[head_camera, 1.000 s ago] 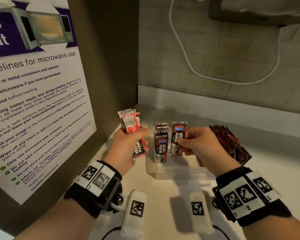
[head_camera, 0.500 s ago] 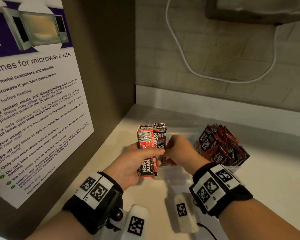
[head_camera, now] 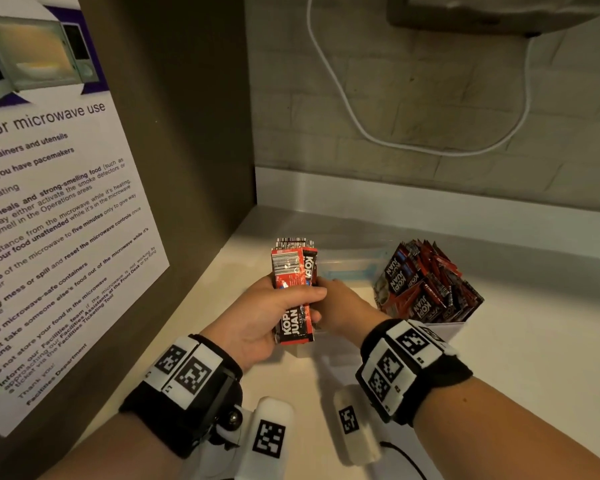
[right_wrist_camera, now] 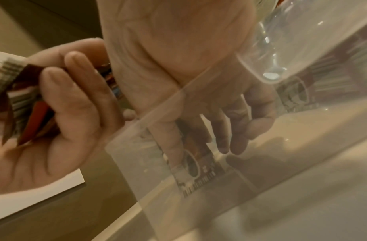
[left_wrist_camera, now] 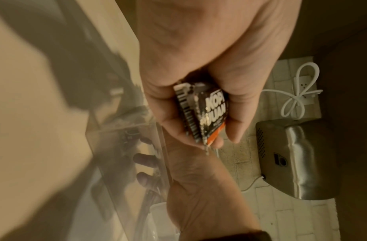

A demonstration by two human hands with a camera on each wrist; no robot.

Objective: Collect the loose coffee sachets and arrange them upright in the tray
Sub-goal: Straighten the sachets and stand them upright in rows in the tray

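Sachets (head_camera: 293, 292) of coffee are gripped as an upright bundle in the left hand (head_camera: 257, 320), just near-left of the clear tray (head_camera: 352, 268). The right hand (right_wrist_camera: 199, 101) is reached down inside the tray, its fingers (right_wrist_camera: 174, 146) pressed against a sachet (right_wrist_camera: 195, 176) stood at the tray floor; whether it is pinched cannot be told. Toppling of that lone sachet is judged likely if the fingers are withdrawn before support is added.

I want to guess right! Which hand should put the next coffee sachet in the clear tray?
Right. The right hand already reaches inside the clear tray, fingers on a standing sachet. The left hand is busy gripping the spare bundle of sachets beside it.
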